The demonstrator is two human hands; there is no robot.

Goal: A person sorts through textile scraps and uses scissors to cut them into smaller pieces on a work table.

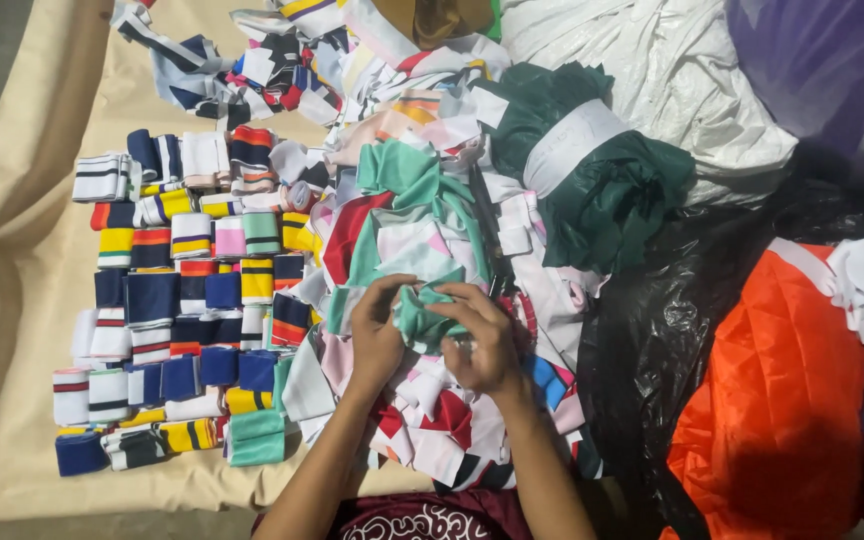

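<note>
Both hands (432, 335) bunch mint strip (422, 318) — fingertips hidden.

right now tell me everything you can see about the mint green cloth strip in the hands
The mint green cloth strip looks like soft ribbed knit, plain, no stripes. It is bunched and part folded between the left hand and right hand, both gripping it with their fingers. It sits above the loose pile of mixed strips, right of the folded rows.
</note>
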